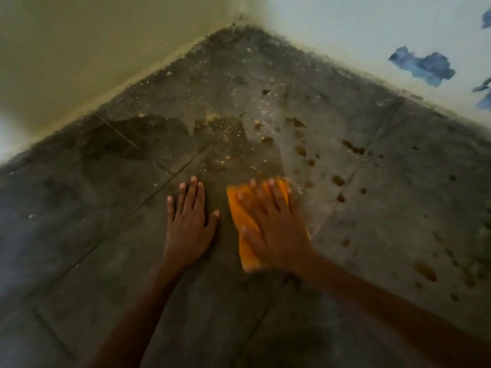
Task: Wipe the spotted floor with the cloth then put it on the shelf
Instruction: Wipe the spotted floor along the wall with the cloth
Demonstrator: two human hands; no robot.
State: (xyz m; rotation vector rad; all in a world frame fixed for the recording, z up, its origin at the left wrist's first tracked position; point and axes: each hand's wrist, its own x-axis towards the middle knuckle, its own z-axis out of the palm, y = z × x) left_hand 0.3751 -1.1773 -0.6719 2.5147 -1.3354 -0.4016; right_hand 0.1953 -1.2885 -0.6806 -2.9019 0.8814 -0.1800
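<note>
An orange cloth (pixel 243 208) lies flat on the grey tiled floor (pixel 372 208) in the middle of the view. My right hand (pixel 273 224) presses down on the cloth with straight, spread fingers and looks blurred. My left hand (pixel 188 221) rests flat on the bare floor just left of the cloth, fingers spread. Dark brown spots (pixel 337 180) dot the floor to the right of the cloth, and pale crumbs (pixel 233 131) lie beyond it. No shelf is in view.
Two walls meet in a corner (pixel 240 18) at the top: a yellowish one on the left (pixel 79 49) and a white one with blue peeled patches (pixel 422 66) on the right. A darker wet-looking patch (pixel 138 136) lies beyond my left hand.
</note>
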